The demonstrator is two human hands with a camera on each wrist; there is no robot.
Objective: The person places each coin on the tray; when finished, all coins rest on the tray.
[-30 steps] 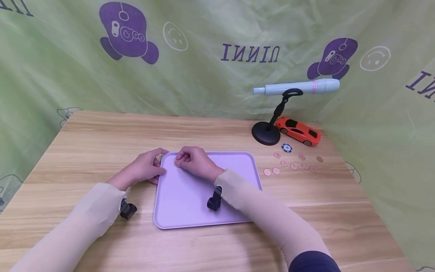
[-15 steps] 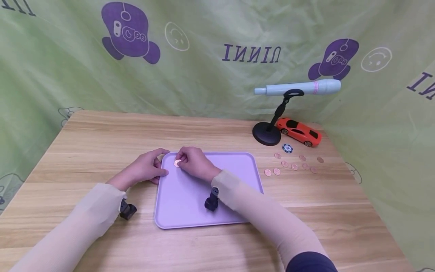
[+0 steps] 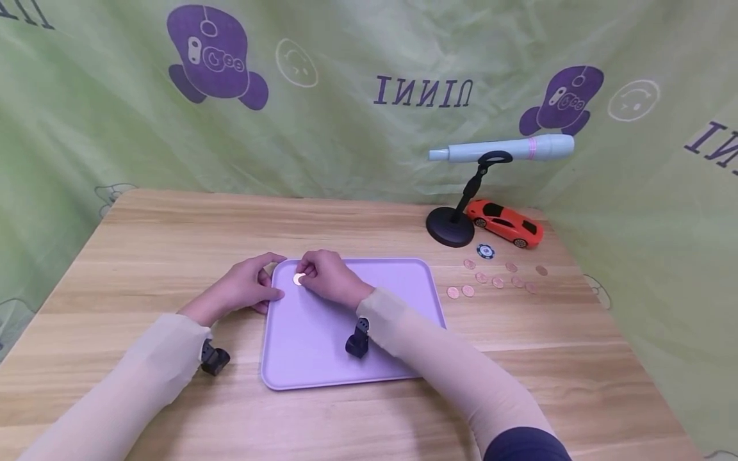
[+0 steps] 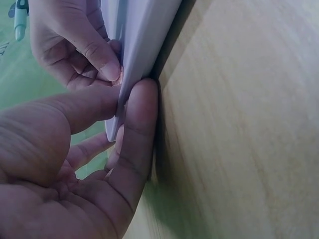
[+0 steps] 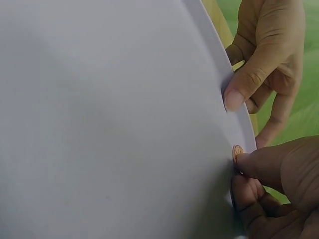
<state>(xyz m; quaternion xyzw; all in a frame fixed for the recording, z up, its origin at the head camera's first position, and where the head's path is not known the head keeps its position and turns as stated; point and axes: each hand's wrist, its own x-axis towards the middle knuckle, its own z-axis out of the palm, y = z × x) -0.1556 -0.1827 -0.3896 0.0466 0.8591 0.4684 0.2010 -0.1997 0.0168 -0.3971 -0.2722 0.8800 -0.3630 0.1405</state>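
A lilac tray [image 3: 311,346] lies on the wooden table. My left hand [image 3: 246,282] grips its left edge near the far corner; in the left wrist view the thumb is over the rim and fingers reach underneath. Inside that same corner, my right hand [image 3: 336,278] pinches a copper coin [image 3: 298,279] between thumb and fingers, close to the tray surface. The right wrist view has the thumb on the coin [image 5: 238,155], beside the rim. Part of the coin is hidden by the thumb.
Several copper coins [image 3: 498,282] lie spread on the table right of the tray. Behind them are a blue-and-white poker chip [image 3: 485,251], an orange toy car [image 3: 504,223], and a light blue microphone [image 3: 519,149] on a black stand [image 3: 451,226]. A green curtain [image 3: 346,153] hangs behind.
More of the coin's face shows beside the right thumb now than one second ago, when it was mostly covered. The right forearm has shifted slightly left. The left hand keeps its grip on the tray.
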